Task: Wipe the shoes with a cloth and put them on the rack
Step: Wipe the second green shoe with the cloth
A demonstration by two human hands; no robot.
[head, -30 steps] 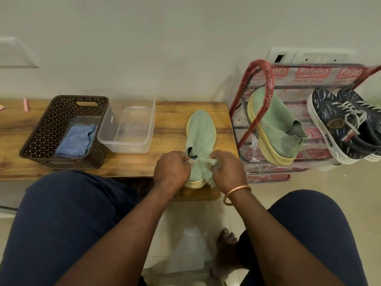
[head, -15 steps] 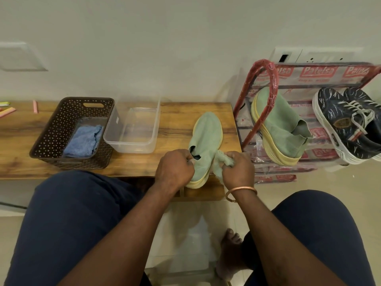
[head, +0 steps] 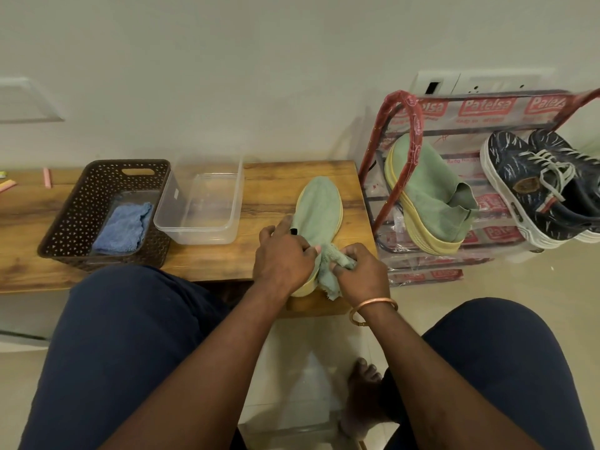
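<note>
So the green shoe [head: 319,206] lies on the wooden surface [head: 266,177] with its long axis running away from the person: toe toward the wall, heel at the near edge, right under both hands. The left hand [head: 282,259] is wrapped round the heel end. The right hand [head: 362,274] has the cloth [head: 329,271] bunched in its fingers against the heel's right side. Both are nearly the same green, so exactly where they touch is hard to call. The rack [head: 394,102] stands just right of the surface, so I'd say the right hand is nearer for the carry over.
</note>
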